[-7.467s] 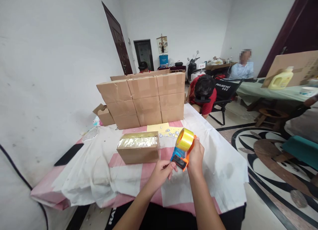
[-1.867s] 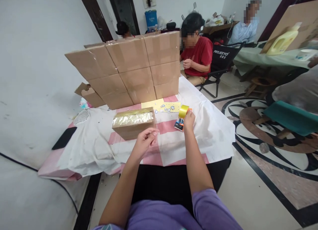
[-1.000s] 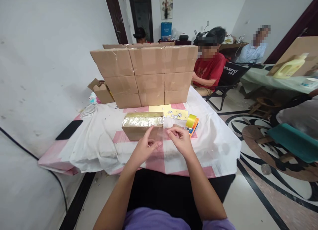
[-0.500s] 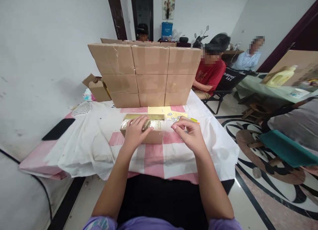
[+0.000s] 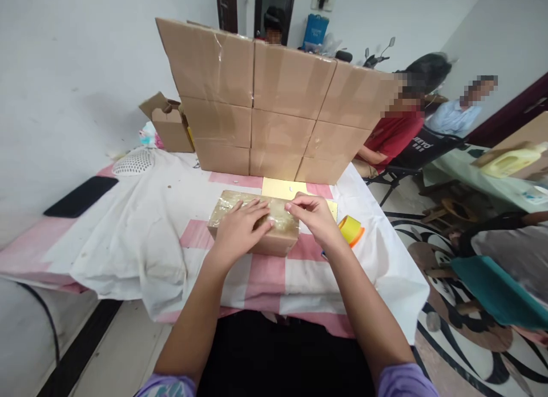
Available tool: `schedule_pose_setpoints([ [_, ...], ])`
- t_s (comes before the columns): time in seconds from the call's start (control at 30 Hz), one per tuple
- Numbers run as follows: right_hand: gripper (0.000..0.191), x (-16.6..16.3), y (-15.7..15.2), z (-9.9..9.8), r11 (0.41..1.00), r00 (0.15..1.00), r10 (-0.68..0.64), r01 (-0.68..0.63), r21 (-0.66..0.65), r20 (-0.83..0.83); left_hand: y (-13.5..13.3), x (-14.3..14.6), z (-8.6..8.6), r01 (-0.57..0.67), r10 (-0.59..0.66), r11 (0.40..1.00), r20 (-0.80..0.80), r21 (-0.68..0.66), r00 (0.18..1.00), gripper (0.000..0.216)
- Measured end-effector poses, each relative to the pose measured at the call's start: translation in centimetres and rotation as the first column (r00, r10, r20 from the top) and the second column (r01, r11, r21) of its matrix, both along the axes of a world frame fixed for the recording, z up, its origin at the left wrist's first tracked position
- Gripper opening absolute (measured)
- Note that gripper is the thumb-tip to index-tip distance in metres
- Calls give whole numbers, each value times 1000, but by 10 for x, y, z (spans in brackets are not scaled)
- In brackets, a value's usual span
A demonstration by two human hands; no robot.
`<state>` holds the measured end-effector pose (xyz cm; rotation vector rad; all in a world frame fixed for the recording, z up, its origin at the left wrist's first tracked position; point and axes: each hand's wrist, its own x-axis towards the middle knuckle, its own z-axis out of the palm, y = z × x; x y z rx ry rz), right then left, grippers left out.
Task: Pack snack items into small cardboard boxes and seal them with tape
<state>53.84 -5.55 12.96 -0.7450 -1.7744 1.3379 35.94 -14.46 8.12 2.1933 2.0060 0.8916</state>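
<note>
A small brown cardboard box with a shiny taped top lies on the pink-and-white cloth. My left hand rests flat on its top, fingers spread toward the right. My right hand is at the box's top right edge, fingertips pinched on a clear strip of tape that barely shows. A yellow tape roll in an orange dispenser lies on the cloth just right of my right wrist, touched by neither hand.
A wall of stacked sealed cartons stands behind the box, with a yellow sheet at its foot. An open small carton, a white mesh object and a black pad lie left. People sit at the right, one in a red shirt.
The tape dispenser was set down on the cloth. Both hands carried a clear strip to the box; the left now lies flat on the top and the right has reached the top right edge.
</note>
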Motion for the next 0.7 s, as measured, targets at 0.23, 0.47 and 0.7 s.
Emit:
schedule_pose_setpoints([
  [0.23, 32, 11, 16, -4, 979, 993, 14, -37, -201, -116, 2, -1, 0, -51, 49, 998, 56, 32, 997, 37],
  [0.47, 37, 6, 23, -14, 984, 999, -40, 44, -175, 26, 2, -1, -1, -98, 91, 994, 136, 41, 986, 39],
  [0.7, 29, -5, 4, 0, 999, 1000, -16, 15, -44, -19, 3, -1, -1, -98, 83, 994, 253, 49, 964, 24],
])
